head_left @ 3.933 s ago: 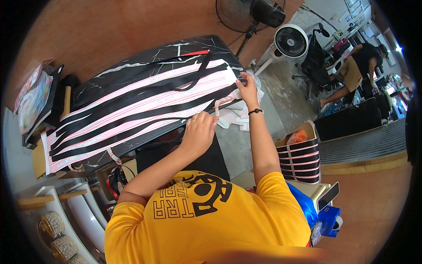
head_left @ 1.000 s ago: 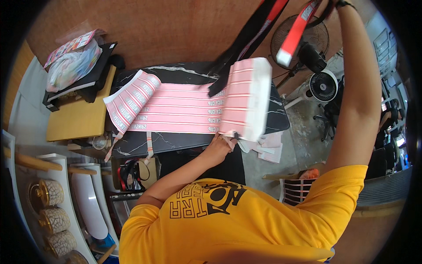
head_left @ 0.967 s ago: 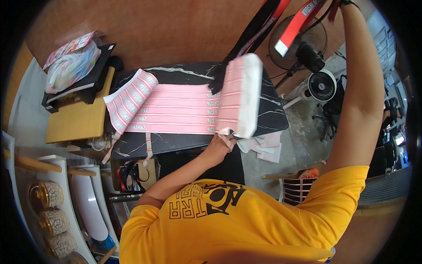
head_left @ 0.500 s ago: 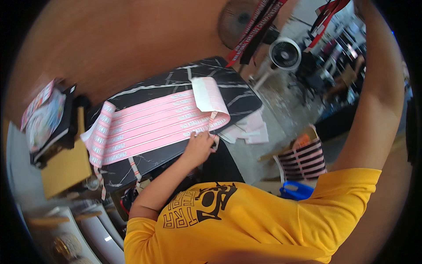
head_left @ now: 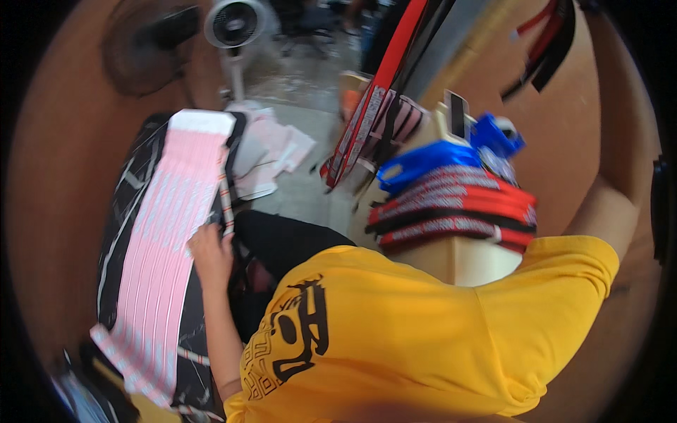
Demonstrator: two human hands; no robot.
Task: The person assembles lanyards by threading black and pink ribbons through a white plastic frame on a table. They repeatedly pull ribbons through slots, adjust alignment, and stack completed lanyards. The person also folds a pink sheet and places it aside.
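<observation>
My left hand rests at the right edge of a long pink printed sheet. Its fingers are closed together, but blur hides what they pinch, if anything. The sheet lies lengthwise over a black marble-patterned table, with a white far end. Beside my hand a narrow striped strip runs along the table edge. Up at the top right rim, my raised right hand is only partly visible. Red and black ribbons hang from it. More long red and black printed ribbons slant down across the upper middle.
To my right, folded red and black ribbons lie over a cream-coloured support, beside blue plastic and a dark phone-like object. Pink and white sheets lie beyond the table. A white fan and a dark fan stand farther back.
My view has swung to the right, bringing the folded ribbons into sight. The pink sheet's far end, curled over before, now lies flatter. My right arm stays raised.
</observation>
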